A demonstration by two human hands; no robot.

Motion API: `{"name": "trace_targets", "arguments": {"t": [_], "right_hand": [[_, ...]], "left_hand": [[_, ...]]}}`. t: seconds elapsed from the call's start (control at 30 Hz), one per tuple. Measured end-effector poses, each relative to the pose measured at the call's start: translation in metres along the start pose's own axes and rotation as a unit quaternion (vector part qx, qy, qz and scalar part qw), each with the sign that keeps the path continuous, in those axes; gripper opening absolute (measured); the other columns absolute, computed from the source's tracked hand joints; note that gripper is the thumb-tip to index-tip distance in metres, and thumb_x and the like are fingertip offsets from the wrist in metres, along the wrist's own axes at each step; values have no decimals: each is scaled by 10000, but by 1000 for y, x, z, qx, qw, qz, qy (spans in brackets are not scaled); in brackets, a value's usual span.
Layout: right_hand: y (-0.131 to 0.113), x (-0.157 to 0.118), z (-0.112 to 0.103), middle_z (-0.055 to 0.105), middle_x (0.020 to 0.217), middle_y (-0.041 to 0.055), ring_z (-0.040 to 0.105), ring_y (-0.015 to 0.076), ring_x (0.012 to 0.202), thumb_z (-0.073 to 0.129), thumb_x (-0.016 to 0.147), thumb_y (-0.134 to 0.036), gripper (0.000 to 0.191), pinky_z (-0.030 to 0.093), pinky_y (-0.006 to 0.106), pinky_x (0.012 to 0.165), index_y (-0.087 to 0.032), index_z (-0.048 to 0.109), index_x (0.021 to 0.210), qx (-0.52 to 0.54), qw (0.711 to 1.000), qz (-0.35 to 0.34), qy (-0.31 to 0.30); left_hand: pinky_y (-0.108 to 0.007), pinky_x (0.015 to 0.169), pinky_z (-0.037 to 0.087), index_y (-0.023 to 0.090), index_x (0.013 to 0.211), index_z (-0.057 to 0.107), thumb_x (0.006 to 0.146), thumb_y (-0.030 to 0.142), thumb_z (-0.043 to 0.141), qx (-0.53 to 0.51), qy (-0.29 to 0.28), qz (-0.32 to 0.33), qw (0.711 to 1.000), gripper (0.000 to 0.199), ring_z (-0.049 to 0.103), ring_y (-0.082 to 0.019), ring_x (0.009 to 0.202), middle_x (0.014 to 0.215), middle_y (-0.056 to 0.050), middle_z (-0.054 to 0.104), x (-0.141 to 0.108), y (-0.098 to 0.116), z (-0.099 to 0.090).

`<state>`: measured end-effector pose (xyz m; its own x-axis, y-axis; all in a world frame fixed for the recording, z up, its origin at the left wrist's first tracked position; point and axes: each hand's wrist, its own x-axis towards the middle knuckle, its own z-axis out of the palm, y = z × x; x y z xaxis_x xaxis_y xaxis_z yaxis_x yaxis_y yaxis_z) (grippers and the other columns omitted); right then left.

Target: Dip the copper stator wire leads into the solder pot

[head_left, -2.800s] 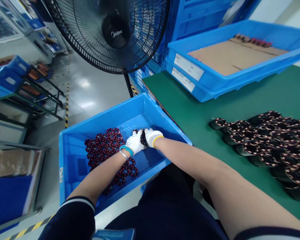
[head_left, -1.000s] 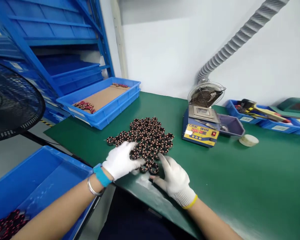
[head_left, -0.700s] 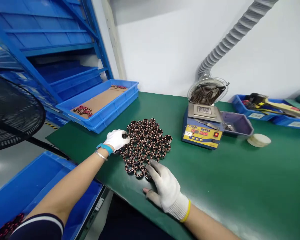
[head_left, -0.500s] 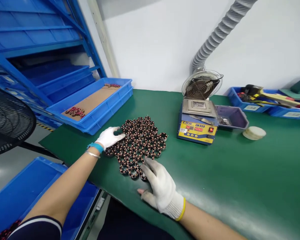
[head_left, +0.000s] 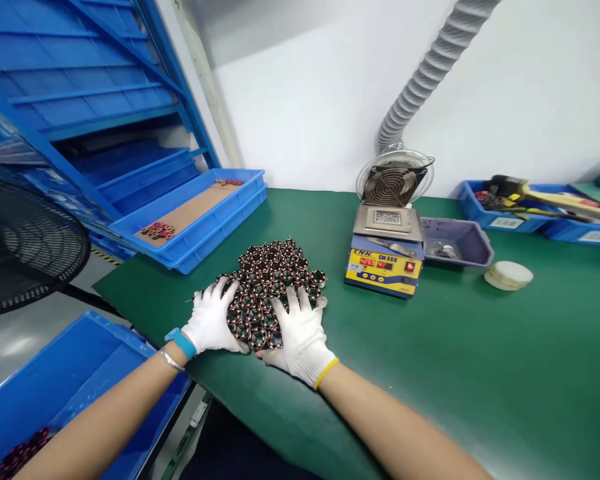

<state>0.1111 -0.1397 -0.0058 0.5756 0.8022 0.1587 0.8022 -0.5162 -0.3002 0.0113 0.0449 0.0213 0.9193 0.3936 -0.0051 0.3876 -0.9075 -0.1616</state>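
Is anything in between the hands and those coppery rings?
Just the white gloves: the left hand touches the copper-wound rings from the left, the right hand from the right. Nothing else visible blocks them.

the yellow panel (head_left: 383, 273) reads "cm 558", its red display (head_left: 368, 262) seemingly "4259".

Ring coils (head_left: 266, 275) lie left of the device (head_left: 384, 270).

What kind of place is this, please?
Probably a factory or workshop for small parts: many copper-coloured rings lie on a green table, near a machine with lit red numbers and a blue tray of reddish pieces.
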Motion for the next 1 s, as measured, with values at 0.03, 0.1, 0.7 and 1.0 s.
{"name": "trace_targets", "arguments": {"t": [0.03,0.1,0.7,1.0], "right_hand": [[4,4,1,288,1455,234,189,451,1315,642,498,-784,1079,15,715,986,-192,415,1372,4,1000,-6,7],[11,11,3,299,1445,233,200,441,1307,659,504,-759,1065,54,699,990,-184,415,1367,10,1000,-20,22],[43,18,-7,468,1222,241,444,425,1135,615,723,-574,691,347,652,930,-101,478,1207,91,882,-332,322],[33,7,14,605,1044,163,587,328,979,599,817,-450,464,505,512,846,-133,533,1150,125,829,-526,144]], "left_hand": [[-606,1032,248,118,1451,234,303,713,713,-4,12,-4,1000,1379,292,-445,1296,1474,-248,244,3,1,0],[-590,1026,272,125,1445,250,323,700,716,-12,31,-12,999,1344,303,-432,1293,1473,-233,258,9,3,1],[-553,1081,232,106,1365,389,303,763,714,-233,280,17,931,1290,337,-406,1296,1436,-247,321,31,22,17],[-493,1064,350,75,1427,201,640,720,597,-347,427,-74,831,1093,296,-354,1359,1430,-254,321,-30,46,39]]}}
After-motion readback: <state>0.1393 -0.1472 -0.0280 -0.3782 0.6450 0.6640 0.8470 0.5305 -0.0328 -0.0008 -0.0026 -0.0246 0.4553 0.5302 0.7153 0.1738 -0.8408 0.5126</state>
